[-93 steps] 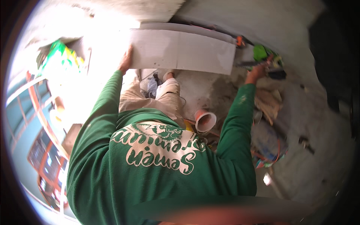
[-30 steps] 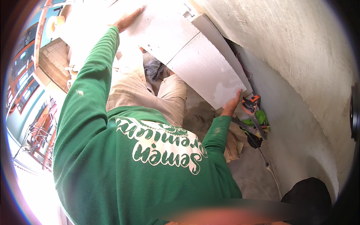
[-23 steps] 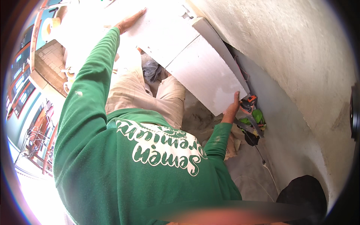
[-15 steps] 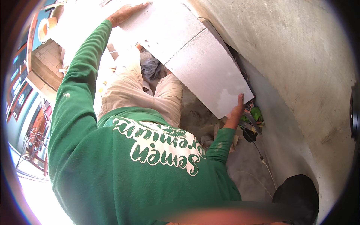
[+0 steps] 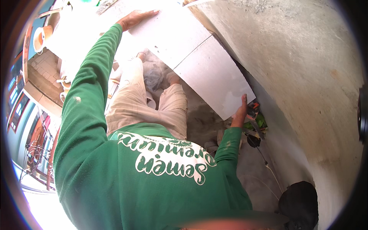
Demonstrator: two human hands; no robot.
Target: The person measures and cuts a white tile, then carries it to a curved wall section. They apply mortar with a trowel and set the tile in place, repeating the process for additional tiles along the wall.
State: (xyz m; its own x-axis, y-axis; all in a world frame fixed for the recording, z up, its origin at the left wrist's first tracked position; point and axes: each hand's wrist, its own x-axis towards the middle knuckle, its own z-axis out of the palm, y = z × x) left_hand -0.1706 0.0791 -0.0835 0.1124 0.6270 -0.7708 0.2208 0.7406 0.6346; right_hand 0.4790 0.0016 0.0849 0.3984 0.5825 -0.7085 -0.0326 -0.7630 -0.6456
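Observation:
Two pale, flat-faced blocks [image 5: 212,74] lie end to end, with a thin dark seam between them, slanting across the view beside the wall. My left hand [image 5: 136,19] holds the far left end; a digit stretches over the top, and glare washes out the block surface around it. My right hand [image 5: 240,111] grips the near right end, its thumb on the top face and its other fingers mostly hidden. A damp-looking patch shows on the face near that thumb.
A rough grey wall [image 5: 291,69] rises close on the right. Beside my right hand are a red-and-black tool [image 5: 253,109], green leaves [image 5: 261,121] and a cable [image 5: 274,174]. A crumpled grey plastic bag [image 5: 153,79] lies between my legs. An orange-and-white bucket [image 5: 41,38] stands far left.
The view has shifted slightly, and the blocks' seam appears a little lower and farther right. Both hands keep their places on the blocks.

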